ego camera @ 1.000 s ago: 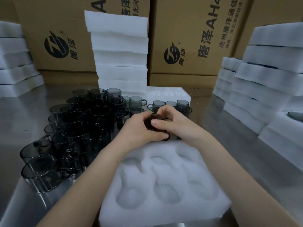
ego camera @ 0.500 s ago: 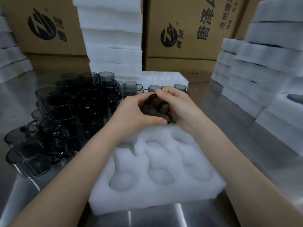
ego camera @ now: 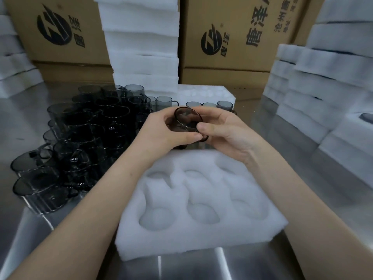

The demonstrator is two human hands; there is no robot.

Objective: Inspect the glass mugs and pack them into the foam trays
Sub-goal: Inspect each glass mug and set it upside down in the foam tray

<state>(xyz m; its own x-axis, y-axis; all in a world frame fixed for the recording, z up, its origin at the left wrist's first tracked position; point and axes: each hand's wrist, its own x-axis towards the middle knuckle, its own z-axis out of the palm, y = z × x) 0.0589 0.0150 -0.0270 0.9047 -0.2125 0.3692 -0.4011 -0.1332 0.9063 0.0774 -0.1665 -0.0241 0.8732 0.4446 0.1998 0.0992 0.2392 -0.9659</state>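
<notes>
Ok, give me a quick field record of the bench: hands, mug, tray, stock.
left hand: grips the held mug
right hand: pinches the same mug
held mug: tilted, mouth toward the camera, near the tray's far edge
foam tray: in front of the person, visible pockets hold no mugs
loose mugs: crowded on the table, left of the tray
spare foam trays: stacked behind

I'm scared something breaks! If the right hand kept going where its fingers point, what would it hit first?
The glass mug it holds; beyond that, probably the left hand, though depth is unclear.
</notes>
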